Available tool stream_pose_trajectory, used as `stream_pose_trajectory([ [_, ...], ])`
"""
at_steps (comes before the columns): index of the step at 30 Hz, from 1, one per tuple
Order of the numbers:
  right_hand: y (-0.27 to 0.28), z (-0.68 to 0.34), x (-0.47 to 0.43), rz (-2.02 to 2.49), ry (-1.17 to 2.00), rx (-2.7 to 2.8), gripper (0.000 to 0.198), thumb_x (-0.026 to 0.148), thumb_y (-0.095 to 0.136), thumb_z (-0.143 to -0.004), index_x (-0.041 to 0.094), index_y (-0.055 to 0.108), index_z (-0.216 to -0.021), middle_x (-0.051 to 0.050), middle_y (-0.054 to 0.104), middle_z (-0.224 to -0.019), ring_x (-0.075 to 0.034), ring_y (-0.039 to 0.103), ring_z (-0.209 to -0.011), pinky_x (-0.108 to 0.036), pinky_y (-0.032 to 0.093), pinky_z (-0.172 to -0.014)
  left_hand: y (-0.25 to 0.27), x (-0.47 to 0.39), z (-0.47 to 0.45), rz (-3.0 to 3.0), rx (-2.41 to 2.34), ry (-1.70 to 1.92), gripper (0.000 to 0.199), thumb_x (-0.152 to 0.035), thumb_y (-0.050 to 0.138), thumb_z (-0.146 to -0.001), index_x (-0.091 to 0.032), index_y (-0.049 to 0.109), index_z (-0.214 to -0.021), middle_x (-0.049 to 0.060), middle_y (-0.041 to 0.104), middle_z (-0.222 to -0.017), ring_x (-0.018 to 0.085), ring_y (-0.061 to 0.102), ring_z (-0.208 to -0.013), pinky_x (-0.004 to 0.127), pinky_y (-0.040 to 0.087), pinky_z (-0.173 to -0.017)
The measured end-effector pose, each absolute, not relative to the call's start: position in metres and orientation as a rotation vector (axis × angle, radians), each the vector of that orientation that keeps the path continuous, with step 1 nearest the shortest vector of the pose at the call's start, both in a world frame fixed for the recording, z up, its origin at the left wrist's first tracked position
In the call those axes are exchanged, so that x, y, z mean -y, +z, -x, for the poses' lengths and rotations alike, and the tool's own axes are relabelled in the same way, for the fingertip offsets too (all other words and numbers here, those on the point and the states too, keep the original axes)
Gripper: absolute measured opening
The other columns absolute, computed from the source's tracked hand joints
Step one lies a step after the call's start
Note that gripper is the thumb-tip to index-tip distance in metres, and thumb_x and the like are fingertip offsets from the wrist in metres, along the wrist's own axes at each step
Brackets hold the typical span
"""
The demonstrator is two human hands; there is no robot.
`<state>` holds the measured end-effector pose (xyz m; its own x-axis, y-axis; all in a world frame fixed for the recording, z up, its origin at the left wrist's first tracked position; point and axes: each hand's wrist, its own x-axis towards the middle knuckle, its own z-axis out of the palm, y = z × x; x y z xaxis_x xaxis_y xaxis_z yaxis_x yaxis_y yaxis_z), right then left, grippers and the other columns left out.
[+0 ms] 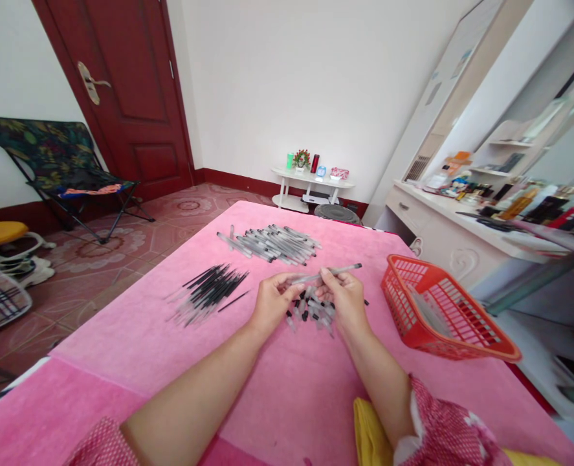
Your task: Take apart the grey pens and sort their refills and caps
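Observation:
A clear pen (pixel 349 267) with a black right end lies across both hands above the table. My left hand (pixel 275 299) pinches its left end between thumb and fingers. My right hand (pixel 345 296) is closed round its middle, thumb on top. Just beneath the hands is a loose heap of small clear and black pen caps (pixel 316 312), partly hidden by my fingers. Farther back lies a pile of clear pen barrels (pixel 277 244). Left of my left hand, thin black-and-clear pen refills (pixel 216 288) are spread in a bunch.
A red plastic basket (pixel 442 346) with a clear bag inside stands at the right on the pink cloth (pixel 287 388). Yellow cloth (pixel 370 433) lies by my right forearm. Beyond the table are a dressing table (pixel 427 217), a folding chair (pixel 73 162) and a small white stand (pixel 287 175).

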<state>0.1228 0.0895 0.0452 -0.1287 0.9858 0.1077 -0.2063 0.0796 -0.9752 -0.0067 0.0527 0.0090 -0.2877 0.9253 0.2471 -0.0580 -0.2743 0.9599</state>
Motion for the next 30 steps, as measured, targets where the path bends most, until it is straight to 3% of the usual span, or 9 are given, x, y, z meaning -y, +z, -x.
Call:
stream_pose_trajectory([
  [6,0.046,-0.119,-0.083,0.783,1.283,1.231,0.02,0.032,0.066,-0.071,0.013,0.059,-0.073,-0.001,0.062,-0.058,-0.009,0.054,-0.042,-0.019,0.043,-0.042,0.015,-0.045,0.01,-1.466,-1.403,1.667,0.026,-0.034,0.048,-0.082,-0.014,0.062,-0.073,-0.002,0.053,-0.054,0.01,0.048,-0.051,0.021,0.038,-0.053],
  [10,0.047,-0.12,-0.08,0.718,1.188,1.356,0.016,0.03,0.063,-0.074,0.015,0.059,-0.077,0.001,0.061,-0.057,-0.01,0.054,-0.044,-0.021,0.043,-0.044,0.016,-0.045,0.006,-1.239,-1.323,1.607,0.045,-0.049,0.039,-0.084,-0.017,0.045,-0.053,-0.005,0.039,-0.041,0.008,0.038,-0.039,0.022,0.029,-0.044],
  [14,0.049,-0.121,-0.077,0.714,1.152,1.483,0.015,0.031,0.062,-0.074,0.016,0.059,-0.077,0.0,0.061,-0.059,-0.011,0.056,-0.045,-0.023,0.045,-0.045,0.015,-0.048,0.002,-0.871,-1.054,1.468,0.054,-0.061,0.035,-0.08,-0.021,0.027,-0.045,-0.008,0.021,-0.033,0.006,0.022,-0.029,0.023,0.02,-0.037],
  [16,0.048,-0.12,-0.076,0.727,1.141,1.492,0.017,0.032,0.062,-0.074,0.016,0.059,-0.077,0.0,0.062,-0.061,-0.012,0.056,-0.046,-0.023,0.046,-0.045,0.015,-0.048,0.003,-0.891,-1.045,1.477,0.055,-0.061,0.036,-0.079,-0.02,0.029,-0.044,-0.007,0.024,-0.033,0.006,0.026,-0.03,0.022,0.022,-0.038],
  [18,0.046,-0.12,-0.078,0.752,1.129,1.434,0.02,0.035,0.062,-0.074,0.016,0.058,-0.078,-0.001,0.062,-0.061,-0.011,0.055,-0.045,-0.023,0.046,-0.045,0.014,-0.048,0.004,-1.006,-1.132,1.541,0.051,-0.058,0.038,-0.081,-0.017,0.041,-0.05,-0.004,0.037,-0.037,0.008,0.036,-0.034,0.022,0.027,-0.04],
  [21,0.041,-0.12,-0.081,0.804,1.112,1.314,0.024,0.038,0.063,-0.073,0.015,0.057,-0.077,-0.001,0.062,-0.061,-0.01,0.054,-0.044,-0.022,0.044,-0.043,0.011,-0.048,0.004,-1.186,-1.256,1.629,0.034,-0.049,0.049,-0.08,-0.016,0.056,-0.08,0.0,0.058,-0.059,0.01,0.048,-0.044,0.021,0.034,-0.045],
  [23,0.037,-0.12,-0.083,0.83,1.137,1.27,0.025,0.038,0.064,-0.072,0.014,0.058,-0.076,-0.001,0.061,-0.06,-0.009,0.053,-0.043,-0.021,0.043,-0.042,0.01,-0.048,0.003,-1.301,-1.287,1.651,0.027,-0.04,0.057,-0.076,-0.016,0.058,-0.09,0.001,0.062,-0.072,0.011,0.053,-0.054,0.021,0.039,-0.051],
  [26,0.036,-0.119,-0.084,0.816,1.206,1.27,0.024,0.037,0.063,-0.072,0.014,0.058,-0.075,0.0,0.06,-0.057,-0.008,0.05,-0.041,-0.02,0.04,-0.04,0.012,-0.046,0.005,-1.456,-1.317,1.67,0.02,-0.032,0.058,-0.076,-0.016,0.062,-0.085,0.002,0.063,-0.074,0.014,0.055,-0.066,0.022,0.041,-0.061],
  [30,0.044,-0.12,-0.08,0.748,1.195,1.395,0.02,0.033,0.062,-0.073,0.014,0.057,-0.076,0.002,0.058,-0.055,-0.009,0.051,-0.041,-0.02,0.04,-0.04,0.016,-0.043,0.007,-1.423,-1.311,1.607,0.033,-0.041,0.048,-0.082,-0.015,0.059,-0.065,-0.001,0.053,-0.05,0.01,0.047,-0.048,0.021,0.035,-0.049],
])
